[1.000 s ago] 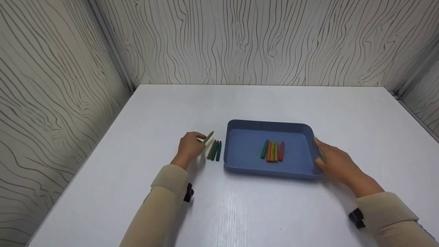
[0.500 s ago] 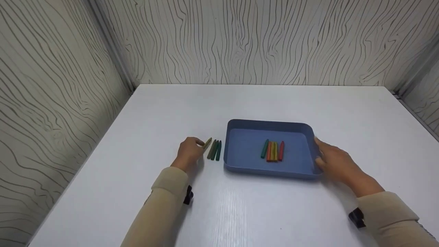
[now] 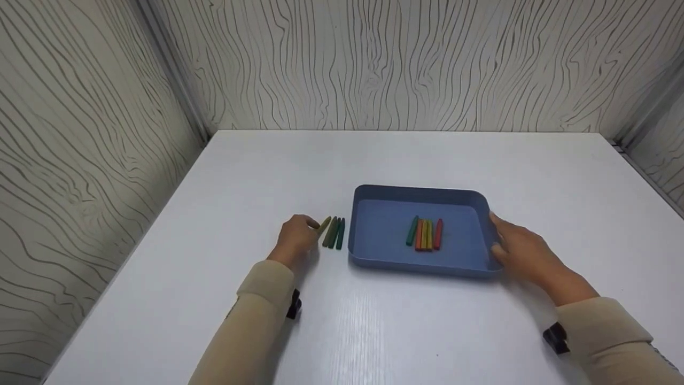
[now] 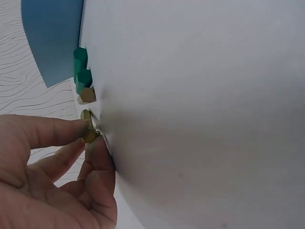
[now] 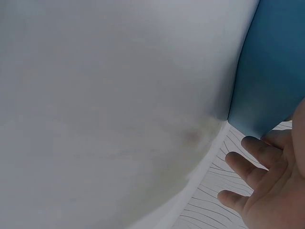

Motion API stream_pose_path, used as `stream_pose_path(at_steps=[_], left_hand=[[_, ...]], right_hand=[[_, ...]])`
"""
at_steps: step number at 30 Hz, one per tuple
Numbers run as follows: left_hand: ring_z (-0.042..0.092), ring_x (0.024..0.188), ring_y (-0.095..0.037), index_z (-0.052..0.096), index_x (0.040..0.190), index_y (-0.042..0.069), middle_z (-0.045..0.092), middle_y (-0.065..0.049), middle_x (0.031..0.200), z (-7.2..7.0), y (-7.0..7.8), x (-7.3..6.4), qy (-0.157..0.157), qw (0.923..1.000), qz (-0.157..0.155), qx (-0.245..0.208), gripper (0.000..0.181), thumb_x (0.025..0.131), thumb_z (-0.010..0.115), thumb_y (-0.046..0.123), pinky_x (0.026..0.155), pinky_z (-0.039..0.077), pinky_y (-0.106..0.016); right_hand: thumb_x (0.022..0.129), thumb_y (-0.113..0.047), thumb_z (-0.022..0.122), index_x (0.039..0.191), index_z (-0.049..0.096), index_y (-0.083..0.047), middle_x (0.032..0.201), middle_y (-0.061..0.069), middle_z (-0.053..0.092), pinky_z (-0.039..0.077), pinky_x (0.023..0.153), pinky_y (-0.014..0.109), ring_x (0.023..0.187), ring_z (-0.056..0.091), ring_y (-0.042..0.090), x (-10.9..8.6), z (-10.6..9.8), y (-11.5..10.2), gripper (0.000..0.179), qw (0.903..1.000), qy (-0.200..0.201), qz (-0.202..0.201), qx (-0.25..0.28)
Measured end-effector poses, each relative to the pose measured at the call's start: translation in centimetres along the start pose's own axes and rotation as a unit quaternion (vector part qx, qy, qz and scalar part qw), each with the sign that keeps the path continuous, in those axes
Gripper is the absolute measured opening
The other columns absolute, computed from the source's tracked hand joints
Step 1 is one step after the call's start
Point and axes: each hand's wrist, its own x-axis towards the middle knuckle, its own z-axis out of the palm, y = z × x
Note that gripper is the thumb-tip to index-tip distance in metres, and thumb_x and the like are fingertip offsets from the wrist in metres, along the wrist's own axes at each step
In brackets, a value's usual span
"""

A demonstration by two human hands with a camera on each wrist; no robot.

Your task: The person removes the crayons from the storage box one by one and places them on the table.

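Observation:
My left hand (image 3: 295, 235) pinches an olive-yellow crayon (image 3: 324, 224) between thumb and fingertips, low over the white table; the left wrist view shows its blunt end (image 4: 89, 137). Just right of it lie a brownish crayon (image 3: 329, 233) and two dark green crayons (image 3: 340, 235), side by side. My right hand (image 3: 526, 254) holds the right wall of a blue tray (image 3: 377, 230), with the thumb at the rim and fingers outside. In the right wrist view several fingers (image 5: 243, 167) spread apart below the tray's corner. Inside the tray lie green, orange, yellow and red crayons (image 3: 438, 234).
The tray's left wall stands close beside the loose crayons. The white table (image 3: 395, 331) extends to a wood-grain patterned panel (image 3: 374, 64) at the back, with another panel (image 3: 69, 160) at the left.
My left hand has lowered the olive-yellow crayon toward the table, beside the brownish one. The right hand and the tray have stayed in place.

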Motion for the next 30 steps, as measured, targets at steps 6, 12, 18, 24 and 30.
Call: stream_pose_path(at_steps=[6,12,18,24,30], left_hand=[[0.052,0.116,-0.035,0.063,0.119,-0.002,0.058,-0.019,0.122,-0.4,0.2,-0.3,-0.013,0.9996,0.016,0.019,0.034,0.085,0.061,0.005,0.097,0.041,-0.044],[0.053,0.114,-0.034,0.059,0.124,-0.005,0.058,-0.019,0.122,-0.9,0.2,-0.4,-0.016,0.9989,0.028,0.035,0.047,0.080,0.068,0.011,0.096,0.041,-0.043],[0.048,0.117,-0.034,0.051,0.135,0.001,0.050,-0.020,0.132,-1.4,0.2,-0.3,-0.019,0.9982,0.021,0.053,0.065,0.078,0.072,0.022,0.098,0.038,-0.047],[0.041,0.125,-0.036,0.039,0.145,0.004,0.046,-0.019,0.138,-1.7,0.6,-0.3,-0.023,0.9942,0.035,0.099,0.085,0.076,0.077,0.037,0.103,0.027,-0.056],[0.027,0.136,-0.038,0.030,0.149,0.006,0.033,-0.021,0.148,-1.8,0.9,-0.2,-0.029,0.9904,0.053,0.125,0.097,0.074,0.078,0.045,0.105,0.017,-0.062]], right_hand=[[0.094,-0.010,0.047,0.146,0.021,0.010,0.140,0.037,0.031,0.023,0.101,0.063,0.126,0.029,0.054,-0.1,0.0,0.1,0.061,1.0000,0.001,-0.003,0.005],[0.094,-0.009,0.048,0.145,0.023,0.011,0.140,0.037,0.033,0.024,0.100,0.062,0.126,0.031,0.054,0.0,0.1,0.2,0.060,0.9999,0.009,-0.010,0.007],[0.094,-0.009,0.048,0.145,0.022,0.011,0.140,0.036,0.032,0.024,0.100,0.063,0.126,0.030,0.054,-0.1,0.1,0.2,0.061,0.9999,0.010,-0.010,0.008],[0.094,-0.009,0.047,0.145,0.022,0.010,0.140,0.036,0.032,0.025,0.100,0.062,0.126,0.030,0.054,-0.1,0.1,0.3,0.061,0.9999,0.006,-0.009,0.013],[0.094,-0.010,0.047,0.145,0.022,0.010,0.140,0.036,0.032,0.025,0.100,0.062,0.126,0.030,0.054,-0.1,0.0,0.2,0.061,0.9999,0.005,-0.008,0.010]])
